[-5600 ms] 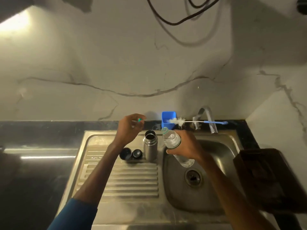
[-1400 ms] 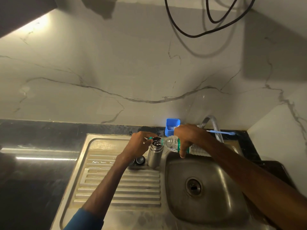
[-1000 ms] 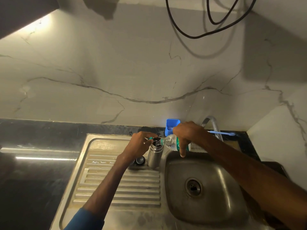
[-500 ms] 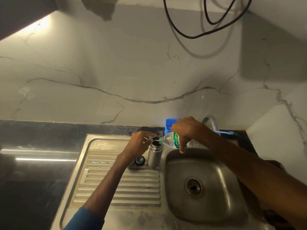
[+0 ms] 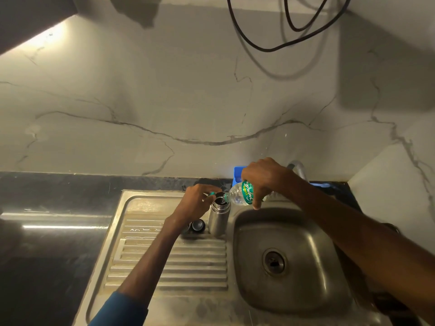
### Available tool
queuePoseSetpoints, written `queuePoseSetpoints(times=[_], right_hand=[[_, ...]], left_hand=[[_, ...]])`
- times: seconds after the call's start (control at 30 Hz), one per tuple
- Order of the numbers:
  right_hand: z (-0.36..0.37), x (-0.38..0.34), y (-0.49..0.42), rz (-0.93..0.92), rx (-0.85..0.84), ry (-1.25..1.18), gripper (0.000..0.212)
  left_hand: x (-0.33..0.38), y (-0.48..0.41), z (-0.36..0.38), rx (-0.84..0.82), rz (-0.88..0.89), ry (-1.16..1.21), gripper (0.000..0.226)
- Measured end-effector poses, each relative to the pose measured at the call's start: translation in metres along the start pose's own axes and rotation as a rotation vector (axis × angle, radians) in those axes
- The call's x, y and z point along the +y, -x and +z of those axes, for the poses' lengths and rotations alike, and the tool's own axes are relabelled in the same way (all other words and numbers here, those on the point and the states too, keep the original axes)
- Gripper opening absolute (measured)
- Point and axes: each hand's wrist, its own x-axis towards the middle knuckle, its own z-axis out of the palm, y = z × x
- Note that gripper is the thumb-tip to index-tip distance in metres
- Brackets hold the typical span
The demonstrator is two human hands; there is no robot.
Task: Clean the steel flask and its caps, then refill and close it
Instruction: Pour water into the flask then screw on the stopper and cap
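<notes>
At the drainboard's (image 5: 169,260) right edge the steel flask (image 5: 219,218) stands upright, open; right hand (image 5: 263,177) grips the tipped water bottle (image 5: 241,196), neck at its mouth; left hand (image 5: 195,204) pinches a teal cap (image 5: 212,194) alongside. Likely best: pour slowly, neck centred; stop below the brim.

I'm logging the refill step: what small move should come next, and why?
Probably raise the base of the plastic bottle a little: the right hand holds it almost level, neck at the open steel flask, so the pour looks unfinished. The left hand pinches the teal cap.
</notes>
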Motion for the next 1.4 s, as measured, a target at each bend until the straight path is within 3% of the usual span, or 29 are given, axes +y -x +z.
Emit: queuePoseSetpoints(times=[1.4], right_hand=[[-0.041,-0.013,-0.007,-0.064,0.008,0.111,0.083]], left_hand=[[0.004,0.003,-0.001,0.016,-0.015,-0.002,0.032]])
